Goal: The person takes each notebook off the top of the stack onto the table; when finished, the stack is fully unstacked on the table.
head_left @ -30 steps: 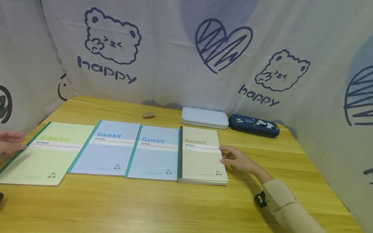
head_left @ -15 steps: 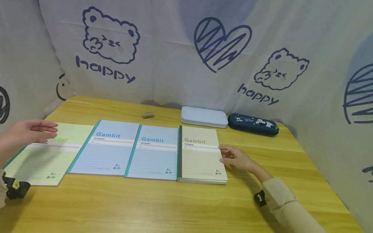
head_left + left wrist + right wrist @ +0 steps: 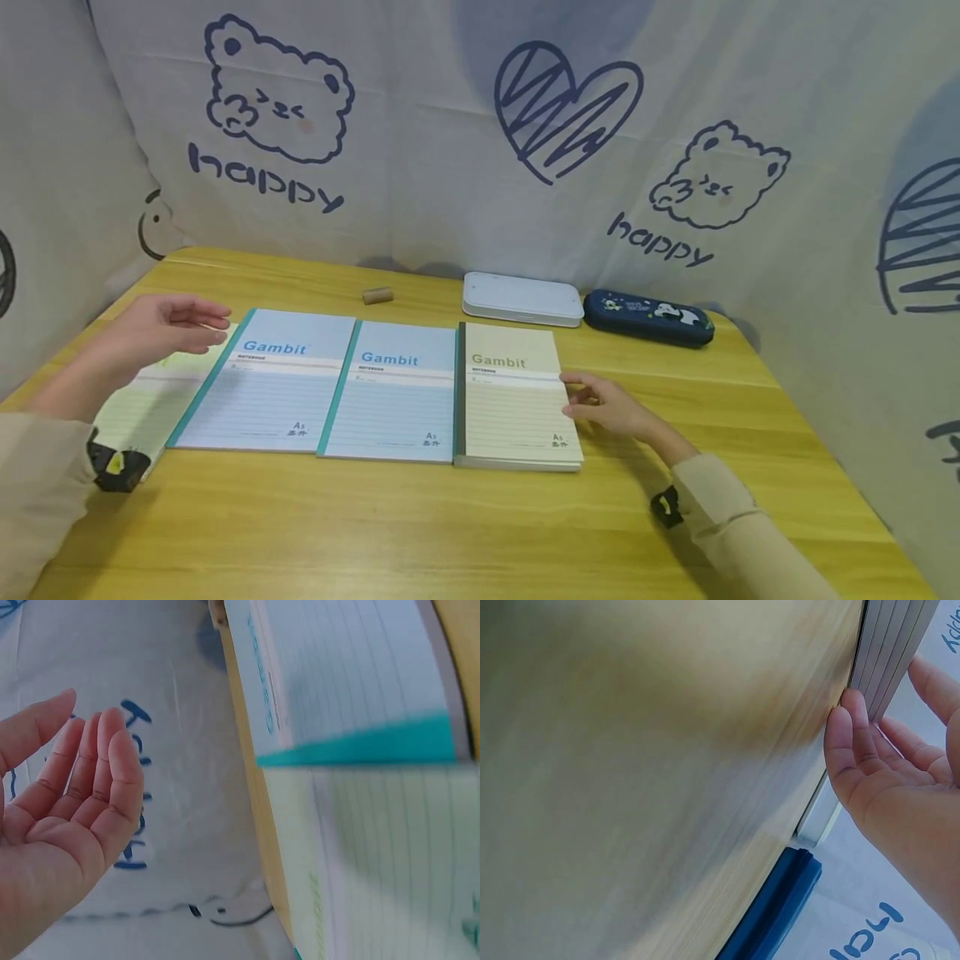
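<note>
Four lined notebooks lie side by side: a green one (image 3: 165, 396), two blue ones (image 3: 262, 400) with teal spines, and a cream one (image 3: 517, 408) on top of a stack at the right. My left hand (image 3: 161, 333) hovers over the green notebook, fingers extended toward the first blue one; the left wrist view shows its palm (image 3: 71, 825) holding nothing. My right hand (image 3: 611, 408) touches the right edge of the cream stack with its fingertips. From the right wrist view, relaxed fingers (image 3: 841, 746) rest against the page edges of several stacked notebooks (image 3: 892, 652).
Behind the notebooks lie a white flat case (image 3: 522, 298) and a navy pencil case (image 3: 648, 318) with a panda print. A small brown cylinder (image 3: 377, 295) lies at the back. A printed curtain (image 3: 420, 167) hangs behind the wooden table (image 3: 390, 533).
My left hand has come in from the left edge and moved right across the green notebook toward the blue one. My right hand stays at the cream stack.
</note>
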Action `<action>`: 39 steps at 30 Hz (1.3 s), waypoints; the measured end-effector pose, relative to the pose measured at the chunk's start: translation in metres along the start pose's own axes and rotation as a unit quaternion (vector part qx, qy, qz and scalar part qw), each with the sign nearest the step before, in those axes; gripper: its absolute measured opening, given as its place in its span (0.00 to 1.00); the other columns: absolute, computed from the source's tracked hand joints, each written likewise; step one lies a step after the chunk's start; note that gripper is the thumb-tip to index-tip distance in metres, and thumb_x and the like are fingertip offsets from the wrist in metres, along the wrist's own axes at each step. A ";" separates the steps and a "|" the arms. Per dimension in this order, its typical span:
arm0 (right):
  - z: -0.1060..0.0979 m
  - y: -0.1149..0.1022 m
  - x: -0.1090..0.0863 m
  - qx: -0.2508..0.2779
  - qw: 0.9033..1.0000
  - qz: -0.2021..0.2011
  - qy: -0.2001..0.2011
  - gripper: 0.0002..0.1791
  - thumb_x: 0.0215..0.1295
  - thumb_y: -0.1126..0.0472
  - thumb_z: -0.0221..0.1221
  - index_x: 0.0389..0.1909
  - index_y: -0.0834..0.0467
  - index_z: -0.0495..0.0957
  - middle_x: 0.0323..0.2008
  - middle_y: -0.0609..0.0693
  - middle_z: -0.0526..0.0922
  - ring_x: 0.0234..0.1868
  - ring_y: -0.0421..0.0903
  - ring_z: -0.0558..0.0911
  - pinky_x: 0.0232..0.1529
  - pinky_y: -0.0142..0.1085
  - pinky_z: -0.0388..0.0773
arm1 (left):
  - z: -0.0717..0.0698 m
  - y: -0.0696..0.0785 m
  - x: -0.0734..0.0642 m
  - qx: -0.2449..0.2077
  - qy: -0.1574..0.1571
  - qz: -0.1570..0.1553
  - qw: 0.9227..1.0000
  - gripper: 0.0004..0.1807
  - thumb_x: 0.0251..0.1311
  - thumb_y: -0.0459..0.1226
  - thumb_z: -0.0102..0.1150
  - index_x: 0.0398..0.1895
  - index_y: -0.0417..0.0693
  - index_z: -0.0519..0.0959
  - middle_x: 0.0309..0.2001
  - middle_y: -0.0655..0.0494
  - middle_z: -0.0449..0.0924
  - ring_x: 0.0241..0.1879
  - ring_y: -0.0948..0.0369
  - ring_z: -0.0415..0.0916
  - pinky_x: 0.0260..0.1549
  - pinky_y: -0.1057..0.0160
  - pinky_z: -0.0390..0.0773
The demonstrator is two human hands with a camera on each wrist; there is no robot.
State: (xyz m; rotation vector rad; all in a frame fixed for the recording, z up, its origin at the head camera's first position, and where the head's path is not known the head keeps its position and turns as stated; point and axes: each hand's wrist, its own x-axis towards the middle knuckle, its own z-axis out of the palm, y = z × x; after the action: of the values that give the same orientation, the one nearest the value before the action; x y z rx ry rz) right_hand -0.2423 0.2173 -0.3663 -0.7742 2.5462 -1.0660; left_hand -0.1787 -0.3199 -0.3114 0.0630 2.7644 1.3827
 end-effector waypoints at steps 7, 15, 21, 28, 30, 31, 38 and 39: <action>-0.001 0.001 0.002 0.002 1.000 0.001 0.000 0.27 0.60 0.65 0.55 0.57 0.74 0.61 0.54 0.69 0.66 0.45 0.55 0.73 0.46 0.44 0.70 | 0.032 0.030 0.008 -0.004 -0.013 0.022 1.000 0.23 0.58 0.37 0.55 0.53 0.31 0.67 0.47 0.37 0.72 0.37 0.62 0.75 0.35 0.67 0.75; -0.001 -0.001 0.001 0.006 1.000 0.005 -0.004 0.27 0.60 0.66 0.56 0.58 0.74 0.60 0.54 0.68 0.67 0.45 0.55 0.73 0.45 0.43 0.70 | 0.069 0.055 0.021 -0.024 -0.030 0.048 0.998 0.21 0.57 0.36 0.57 0.51 0.32 0.70 0.45 0.40 0.74 0.40 0.52 0.73 0.37 0.63 0.74; -0.001 -0.002 0.002 0.001 1.000 0.009 -0.006 0.28 0.60 0.65 0.55 0.58 0.74 0.60 0.55 0.68 0.66 0.45 0.56 0.73 0.46 0.45 0.69 | 0.085 0.074 0.031 -0.041 -0.041 0.059 0.997 0.19 0.57 0.35 0.56 0.50 0.33 0.71 0.46 0.40 0.74 0.41 0.53 0.73 0.41 0.59 0.74; 0.000 0.001 0.002 -0.001 1.000 0.003 -0.005 0.28 0.61 0.65 0.55 0.58 0.74 0.60 0.54 0.69 0.66 0.45 0.56 0.73 0.47 0.46 0.69 | 0.108 0.093 0.042 -0.060 -0.063 0.078 0.993 0.14 0.56 0.32 0.56 0.46 0.35 0.74 0.41 0.44 0.76 0.39 0.54 0.73 0.40 0.61 0.74; 0.000 0.001 0.002 0.001 1.000 0.002 -0.005 0.27 0.61 0.65 0.55 0.57 0.75 0.60 0.54 0.69 0.65 0.45 0.56 0.73 0.46 0.45 0.70 | 0.116 0.096 0.044 -0.065 -0.068 0.078 0.993 0.14 0.56 0.32 0.56 0.46 0.36 0.74 0.39 0.45 0.76 0.38 0.54 0.73 0.39 0.61 0.74; 0.000 0.001 0.002 0.005 1.000 0.003 -0.004 0.27 0.61 0.65 0.55 0.57 0.75 0.60 0.54 0.69 0.65 0.45 0.56 0.73 0.46 0.45 0.70 | 0.121 0.098 0.046 -0.067 -0.069 0.074 0.993 0.14 0.55 0.32 0.56 0.45 0.37 0.75 0.39 0.46 0.75 0.38 0.54 0.72 0.39 0.61 0.74; 0.000 -0.003 0.001 0.011 1.000 0.002 -0.004 0.27 0.61 0.66 0.55 0.57 0.75 0.59 0.54 0.69 0.65 0.45 0.57 0.73 0.45 0.44 0.70 | 0.151 0.107 0.051 -0.092 -0.082 0.069 0.990 0.13 0.54 0.32 0.58 0.44 0.39 0.76 0.40 0.46 0.76 0.36 0.55 0.72 0.35 0.62 0.74; 0.000 -0.003 0.001 0.012 1.000 0.003 -0.004 0.27 0.61 0.66 0.55 0.57 0.75 0.59 0.54 0.69 0.65 0.45 0.57 0.73 0.45 0.43 0.70 | 0.155 0.109 0.052 -0.092 -0.084 0.068 0.990 0.13 0.54 0.32 0.59 0.44 0.40 0.77 0.40 0.46 0.76 0.36 0.55 0.72 0.35 0.62 0.74</action>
State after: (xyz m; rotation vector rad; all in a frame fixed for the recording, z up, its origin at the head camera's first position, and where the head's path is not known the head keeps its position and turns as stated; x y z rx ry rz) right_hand -0.2418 0.2152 -0.3641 -0.7634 2.5236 -1.0871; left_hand -0.2190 -0.1281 -0.3185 0.3483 2.5254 1.5787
